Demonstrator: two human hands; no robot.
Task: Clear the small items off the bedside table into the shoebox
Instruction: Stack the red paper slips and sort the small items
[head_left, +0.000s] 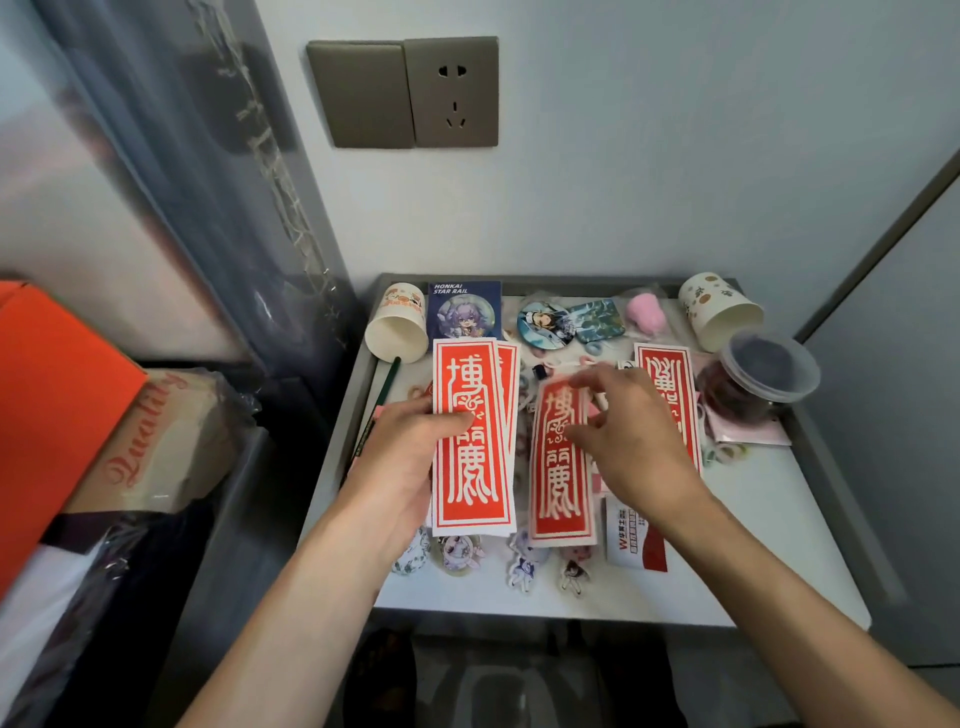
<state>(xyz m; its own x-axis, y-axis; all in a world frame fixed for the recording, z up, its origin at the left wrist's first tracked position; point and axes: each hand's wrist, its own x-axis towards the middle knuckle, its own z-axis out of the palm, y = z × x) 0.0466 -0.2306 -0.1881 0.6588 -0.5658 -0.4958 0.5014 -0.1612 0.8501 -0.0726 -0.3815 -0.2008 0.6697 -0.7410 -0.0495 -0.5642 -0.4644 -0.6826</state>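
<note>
Orange box (47, 415) cut by left edge, pencil (388, 378) half hidden

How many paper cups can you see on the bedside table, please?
2. The left cup lies on its side at the table's back left corner; the right cup lies tipped at the back right corner. Clutter could hide more.

The left hand (400, 467) and right hand (631, 441) are bare, with slim fingers. Behind each hand, the left forearm (291, 613) and right forearm (779, 587) are bare too, slim and smooth, uncovered as far as the frame's lower edge.
</note>
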